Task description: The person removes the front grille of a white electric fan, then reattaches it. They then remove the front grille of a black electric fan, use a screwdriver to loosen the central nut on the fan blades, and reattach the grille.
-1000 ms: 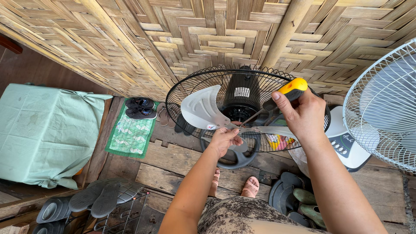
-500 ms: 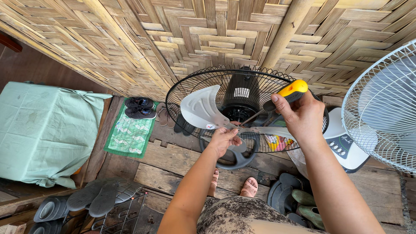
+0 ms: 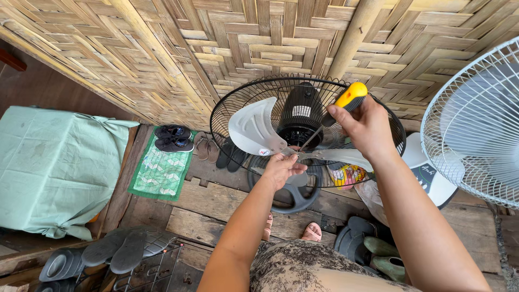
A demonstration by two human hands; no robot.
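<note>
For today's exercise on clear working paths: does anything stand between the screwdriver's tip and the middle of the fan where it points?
Nothing visible does. The right hand holds the screwdriver, its shaft running down to the fan hub. The front of the black wire guard is open. The left hand holds the white fan blade just below, beside the tip.

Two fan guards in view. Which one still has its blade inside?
The black wire guard at centre: a white blade sits in it, by the left hand. The white guard at the right edge shows none.

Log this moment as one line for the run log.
right hand: grips yellow-handled screwdriver, tip at fan hub | left hand: holds white fan blade | black rear grille behind
</note>
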